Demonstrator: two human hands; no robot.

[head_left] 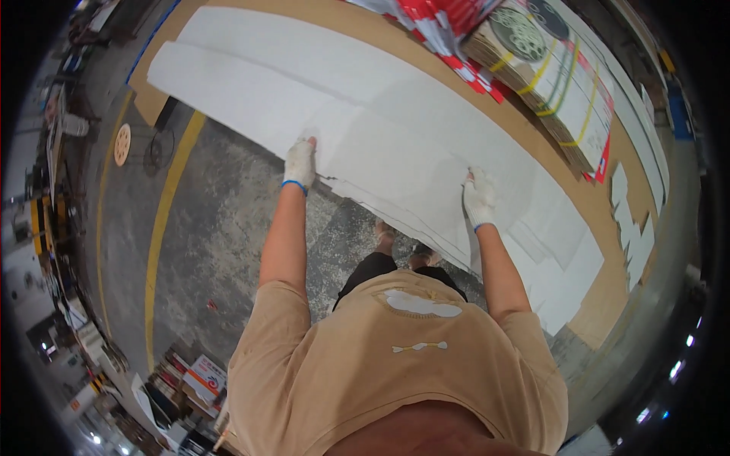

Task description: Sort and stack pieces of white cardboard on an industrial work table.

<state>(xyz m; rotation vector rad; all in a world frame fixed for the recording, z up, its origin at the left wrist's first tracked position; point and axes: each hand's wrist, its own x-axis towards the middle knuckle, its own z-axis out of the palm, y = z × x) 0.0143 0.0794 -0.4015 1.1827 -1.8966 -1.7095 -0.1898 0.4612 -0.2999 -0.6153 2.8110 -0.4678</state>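
Large white sheets (411, 144), which look like thin board or paper, lie stacked in uneven layers across the table in front of me. My left hand (300, 163), in a white knitted glove with a blue cuff, is at the near edge of the sheets. Its bare fingertips show on top, and the fingers seem closed on that edge. Farther right, my right hand (480, 199), gloved the same way, rests on the top sheet with its fingers stretched out. Part of each hand's fingers is hidden from above.
Brown board (525, 129) covers the table under the sheets. Strapped bundles of printed card (551, 83) and red-and-white packaging (437, 23) sit at the far right. Torn white scraps (633, 228) lie at the right edge. Boxes (204, 378) stand lower left, beyond a yellow floor line (163, 205).
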